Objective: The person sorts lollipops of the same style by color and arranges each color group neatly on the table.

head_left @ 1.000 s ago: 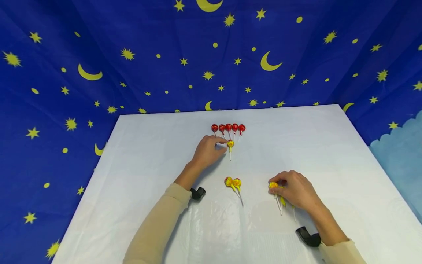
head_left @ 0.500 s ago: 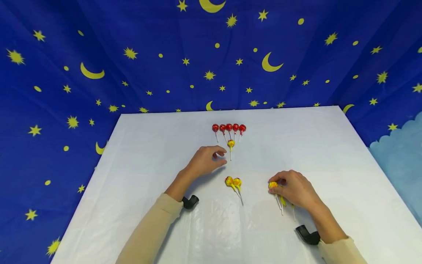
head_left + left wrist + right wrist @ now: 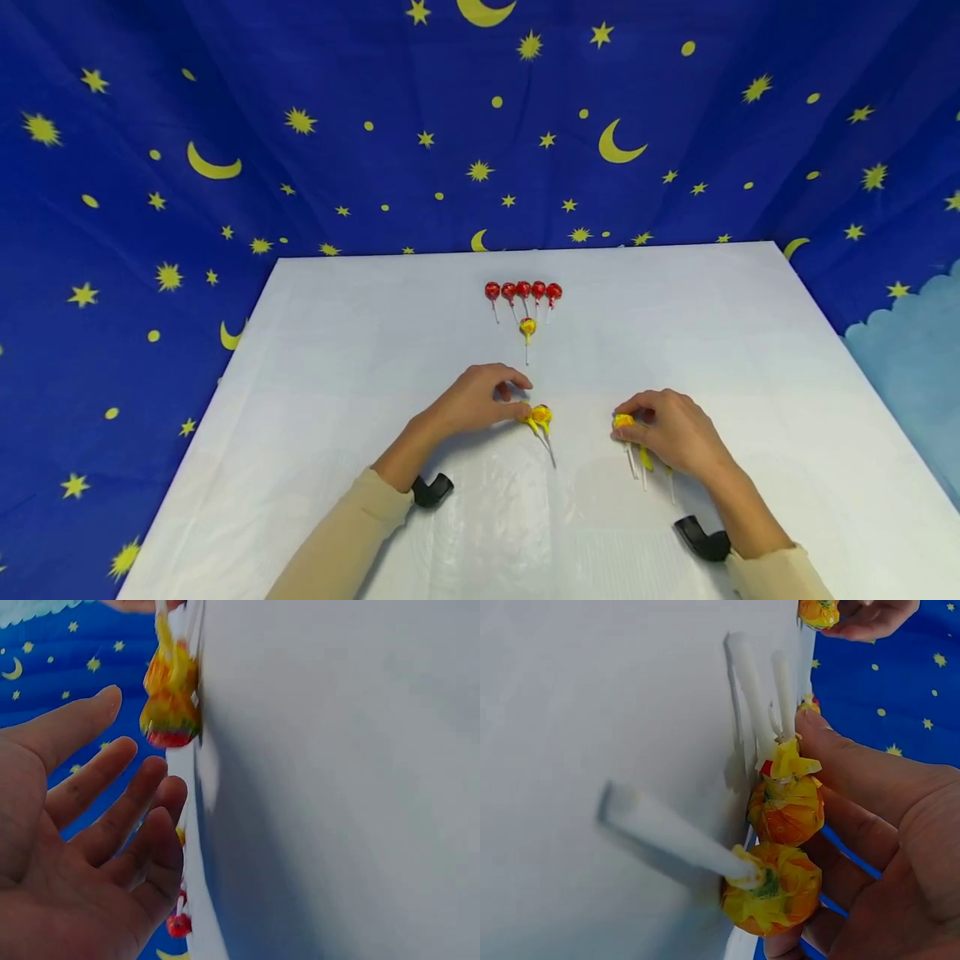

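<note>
My left hand (image 3: 480,400) hovers at a pair of yellow-wrapped lollipops (image 3: 542,417) in mid-table, thumb and fingers spread. In the left wrist view, a gap shows between the fingers and the yellow lollipops (image 3: 171,705). My right hand (image 3: 678,432) pinches a yellow lollipop (image 3: 623,422) at the right of the table, partly covering others beside it. The right wrist view has the thumb and fingers about two yellow lollipop heads (image 3: 787,810), their white sticks on the table. A single yellow lollipop (image 3: 528,327) lies farther back, below a row of red lollipops (image 3: 523,289).
A white-covered table (image 3: 360,333) spans the view. Blue cloth (image 3: 360,167) with yellow stars and moons hangs behind and at the sides. A black curved piece sits at each wrist, on the left (image 3: 432,492) and the right (image 3: 702,540).
My left hand has left the single yellow lollipop below the red row and come nearer, down to the middle pair. The right hand stays at its lollipops.
</note>
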